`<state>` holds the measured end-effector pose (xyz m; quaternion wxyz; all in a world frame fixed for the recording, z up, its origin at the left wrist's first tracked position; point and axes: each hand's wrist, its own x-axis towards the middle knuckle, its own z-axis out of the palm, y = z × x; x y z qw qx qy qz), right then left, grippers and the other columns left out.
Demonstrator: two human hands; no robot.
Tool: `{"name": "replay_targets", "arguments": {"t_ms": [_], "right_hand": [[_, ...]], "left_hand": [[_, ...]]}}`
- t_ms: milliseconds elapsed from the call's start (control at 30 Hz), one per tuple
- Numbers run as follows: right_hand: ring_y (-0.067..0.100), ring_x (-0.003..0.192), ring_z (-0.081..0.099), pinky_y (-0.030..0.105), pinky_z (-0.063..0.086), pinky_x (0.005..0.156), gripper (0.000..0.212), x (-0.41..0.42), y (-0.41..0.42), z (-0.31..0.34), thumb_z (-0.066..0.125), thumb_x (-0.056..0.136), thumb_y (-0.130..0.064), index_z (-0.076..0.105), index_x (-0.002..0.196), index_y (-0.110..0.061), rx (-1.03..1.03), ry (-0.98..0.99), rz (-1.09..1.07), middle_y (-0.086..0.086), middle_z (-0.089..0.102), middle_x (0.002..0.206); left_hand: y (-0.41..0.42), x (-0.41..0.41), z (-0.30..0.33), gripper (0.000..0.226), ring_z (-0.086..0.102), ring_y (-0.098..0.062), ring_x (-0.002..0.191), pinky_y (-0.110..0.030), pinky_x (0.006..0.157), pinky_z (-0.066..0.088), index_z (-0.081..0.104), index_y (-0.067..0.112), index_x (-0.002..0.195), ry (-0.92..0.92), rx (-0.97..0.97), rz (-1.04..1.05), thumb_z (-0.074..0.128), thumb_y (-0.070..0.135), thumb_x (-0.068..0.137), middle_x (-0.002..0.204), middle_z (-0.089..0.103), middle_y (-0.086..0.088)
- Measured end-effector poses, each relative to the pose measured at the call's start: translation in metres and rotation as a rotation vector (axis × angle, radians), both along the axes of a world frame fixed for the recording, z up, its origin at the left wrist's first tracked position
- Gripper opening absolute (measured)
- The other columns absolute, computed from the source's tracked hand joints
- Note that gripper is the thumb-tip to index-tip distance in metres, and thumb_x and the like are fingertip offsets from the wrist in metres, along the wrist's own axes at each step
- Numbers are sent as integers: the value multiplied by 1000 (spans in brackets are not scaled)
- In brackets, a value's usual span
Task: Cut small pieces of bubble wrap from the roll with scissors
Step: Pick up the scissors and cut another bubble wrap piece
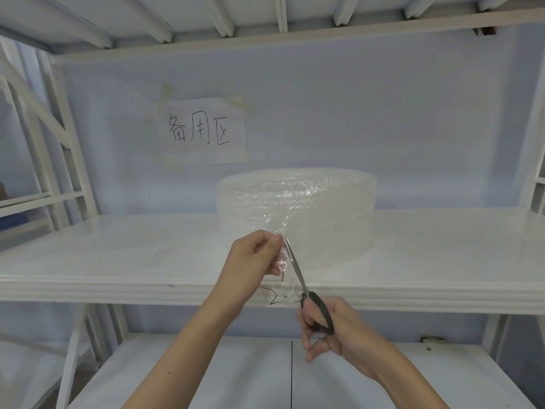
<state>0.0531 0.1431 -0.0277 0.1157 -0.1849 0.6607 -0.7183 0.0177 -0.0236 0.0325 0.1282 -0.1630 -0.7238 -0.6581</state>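
Note:
A wide roll of clear bubble wrap (298,208) stands on the white shelf (118,255) against the back wall. Its loose end hangs forward over the shelf's front edge. My left hand (256,255) pinches the left side of that loose sheet between thumb and fingers. My right hand (333,329) grips the black handles of a pair of scissors (298,273). The blades point up and to the left, lying nearly closed along the sheet right beside my left fingertips.
A paper sign with handwritten characters (205,131) is taped to the back wall. A lower white shelf (206,373) lies under my arms. White frame posts (67,160) stand at the left and right sides. A thin black thread hangs at the shelf edge (269,296).

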Motion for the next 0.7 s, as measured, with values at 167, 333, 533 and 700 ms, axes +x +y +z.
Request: {"name": "replay_targets", "arguments": {"t_ms": [167,333,533,700], "right_hand": [[21,53,51,30,50,44,32,2,3,3,69,76,-40,60,59,-14,1,10,-20,5,49,68],[18,47,46,20,36,30,41,-10,3,20,68,76,-52,57,61,-15,50,49,-18,10,47,73],[16,47,47,22,37,32,43,-17,-2,28,66,79,-51,59,71,-9,138,104,-36,8,52,73],[17,49,52,21,38,33,46,-18,-6,33,61,79,-59,63,62,-17,133,97,-43,1,54,65]], "left_hand": [[2,3,-5,27,57,-14,59,-24,61,52,65,10,74,7,-20,-59,57,18,98,61,62,2],[6,5,-7,28,54,-13,56,-23,59,51,64,8,72,44,-19,-63,57,15,98,59,58,1],[4,4,-9,26,53,-10,54,-21,56,50,67,5,76,53,6,-28,57,14,97,61,58,-2],[5,5,-16,29,57,-11,57,-22,58,51,68,10,73,30,-85,-87,57,20,98,67,62,-9]]}}
